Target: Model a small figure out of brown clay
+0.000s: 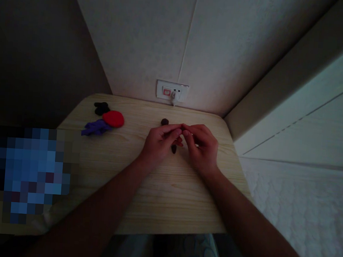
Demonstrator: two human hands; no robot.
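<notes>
My left hand (pixel 160 142) and my right hand (pixel 203 147) meet over the middle of the table, their fingertips pinched together. Whatever lies between the fingertips is too small and dark to make out. Just beyond my left hand sits a small dark brown round lump (pixel 164 121), partly covered by the hand. Below the joined fingers, a small dark pointed piece (pixel 174 149) rests on the wood between my two hands.
On the left of the wooden table (pixel 166 206) lie a flat red clay-like piece (pixel 113 119), a knobbly purple piece (pixel 97 127) and a black lump (pixel 102 108), close together. A wall socket (pixel 172 91) with a plug is behind the table. A white quilted surface (pixel 297 215) lies to the right.
</notes>
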